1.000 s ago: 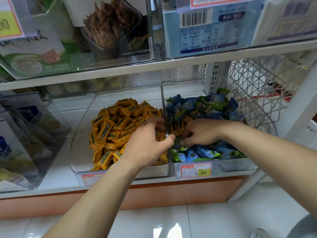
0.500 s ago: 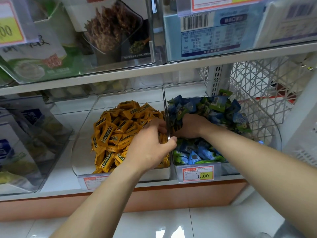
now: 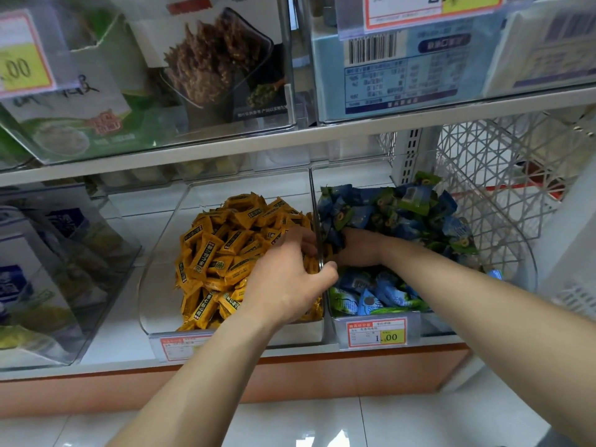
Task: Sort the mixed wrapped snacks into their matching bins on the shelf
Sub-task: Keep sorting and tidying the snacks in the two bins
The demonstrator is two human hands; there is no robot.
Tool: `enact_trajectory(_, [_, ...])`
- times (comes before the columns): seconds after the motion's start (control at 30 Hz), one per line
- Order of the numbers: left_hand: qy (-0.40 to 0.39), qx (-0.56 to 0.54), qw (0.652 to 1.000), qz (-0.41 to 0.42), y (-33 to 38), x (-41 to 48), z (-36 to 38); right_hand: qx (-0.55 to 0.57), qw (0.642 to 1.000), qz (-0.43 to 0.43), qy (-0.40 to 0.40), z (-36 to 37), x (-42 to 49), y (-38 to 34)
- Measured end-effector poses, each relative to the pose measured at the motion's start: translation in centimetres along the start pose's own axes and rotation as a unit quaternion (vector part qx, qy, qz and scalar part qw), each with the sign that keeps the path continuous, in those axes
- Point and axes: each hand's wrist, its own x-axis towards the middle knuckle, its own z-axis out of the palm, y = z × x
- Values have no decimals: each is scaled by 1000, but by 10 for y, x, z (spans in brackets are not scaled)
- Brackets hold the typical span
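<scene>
Blue snacks [image 3: 387, 214] bury the right hand [image 3: 358, 248] deeper; left hand [image 3: 283, 282] stays; what fingers [image 3: 301, 237] hold is hidden.

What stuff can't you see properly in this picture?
All head view:
1. Right hand: fingers buried in the blue and green snacks; any grip cannot be told.
2. Left hand: fingertips hidden behind the hand itself, over the yellow snacks.
3. Left price tag: partly covered by the left forearm, print blurred.
4. Top price label: cut off by the upper edge.
</scene>
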Motion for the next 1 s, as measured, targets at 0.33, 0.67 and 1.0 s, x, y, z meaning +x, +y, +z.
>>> enact_trajectory(0.33, [-7,-7,1000,-4,0,-1,0,140,988,-50,-36,-10,-15,-1])
enact_trajectory(0.67, [-19,-29,999,-7,-6,2,-1,247,969,-14,20,-25,-35,-2])
enact_trajectory(1.0, [96,129,982,99,30,-4,1,380,920,-9,98,-46,-83,14])
